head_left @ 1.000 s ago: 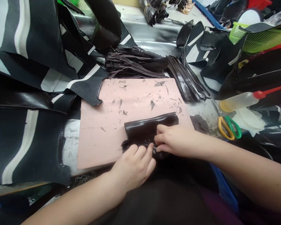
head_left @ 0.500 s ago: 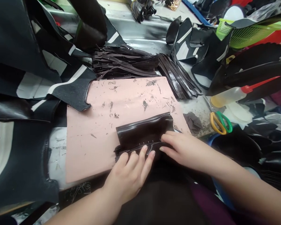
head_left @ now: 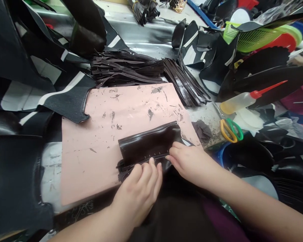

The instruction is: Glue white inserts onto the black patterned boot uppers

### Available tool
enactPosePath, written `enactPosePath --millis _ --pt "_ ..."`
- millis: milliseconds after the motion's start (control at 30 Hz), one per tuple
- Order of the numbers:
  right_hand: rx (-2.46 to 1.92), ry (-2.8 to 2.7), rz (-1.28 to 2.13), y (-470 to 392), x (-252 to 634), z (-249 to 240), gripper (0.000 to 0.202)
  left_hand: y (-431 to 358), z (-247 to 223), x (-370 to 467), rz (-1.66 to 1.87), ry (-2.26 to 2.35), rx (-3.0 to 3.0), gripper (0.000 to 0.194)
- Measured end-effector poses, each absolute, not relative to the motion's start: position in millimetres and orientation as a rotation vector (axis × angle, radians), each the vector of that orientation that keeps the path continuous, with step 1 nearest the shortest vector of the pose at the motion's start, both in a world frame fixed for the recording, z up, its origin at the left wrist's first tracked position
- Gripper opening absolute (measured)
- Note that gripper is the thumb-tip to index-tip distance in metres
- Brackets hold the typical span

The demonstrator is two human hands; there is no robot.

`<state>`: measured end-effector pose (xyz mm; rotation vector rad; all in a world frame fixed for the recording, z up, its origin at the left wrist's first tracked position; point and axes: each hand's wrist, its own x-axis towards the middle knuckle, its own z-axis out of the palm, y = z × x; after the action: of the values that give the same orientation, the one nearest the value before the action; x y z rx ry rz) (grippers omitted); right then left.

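A dark brown, glossy leather piece [head_left: 148, 141] lies at the near right of a pink board, its lower edge folded along a seam with several small white marks. My left hand [head_left: 140, 185] has its curled fingers together on that lower edge, the fingertips just below the marks and the thumb mostly hidden. At the right end of the seam, my right hand [head_left: 185, 159] pinches the edge between thumb and forefinger. The leather's near part drops out of sight beneath both hands.
The pink board [head_left: 91, 168] bears dark smears. Behind it lie bundled dark leather strips [head_left: 126, 69]. Large black leather pieces [head_left: 65, 97] overlap its left side. To the right are scissors [head_left: 229, 129] with yellow and green handles, and a red-tipped glue bottle [head_left: 238, 102].
The whole view has shifted, so the bench appears further left. My right thumb and forefinger have closed together on the seam; my left hand stays at the lower edge.
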<state>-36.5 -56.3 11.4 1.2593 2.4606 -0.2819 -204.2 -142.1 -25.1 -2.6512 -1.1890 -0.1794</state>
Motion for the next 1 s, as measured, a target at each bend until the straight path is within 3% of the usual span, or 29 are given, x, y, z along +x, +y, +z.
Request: enactPosePath --millis 233,467,1000 --pt "1.326 2.362 -0.179 -58.8 -36.8 18.2 0.03 -131.6 -30.1 -195.6 -0.216 -1.047 -2.732 0.039" --pt "1.494 2.414 -0.717 -53.9 -0.1 19.6 0.028 -126.9 -28.5 -195.0 -0.215 -1.043 -2.73 0.037" --pt "1.254 2.425 -0.467 -42.2 -10.3 18.5 0.025 -113.9 -13.8 -164.8 -0.027 -1.038 -2.753 0.033"
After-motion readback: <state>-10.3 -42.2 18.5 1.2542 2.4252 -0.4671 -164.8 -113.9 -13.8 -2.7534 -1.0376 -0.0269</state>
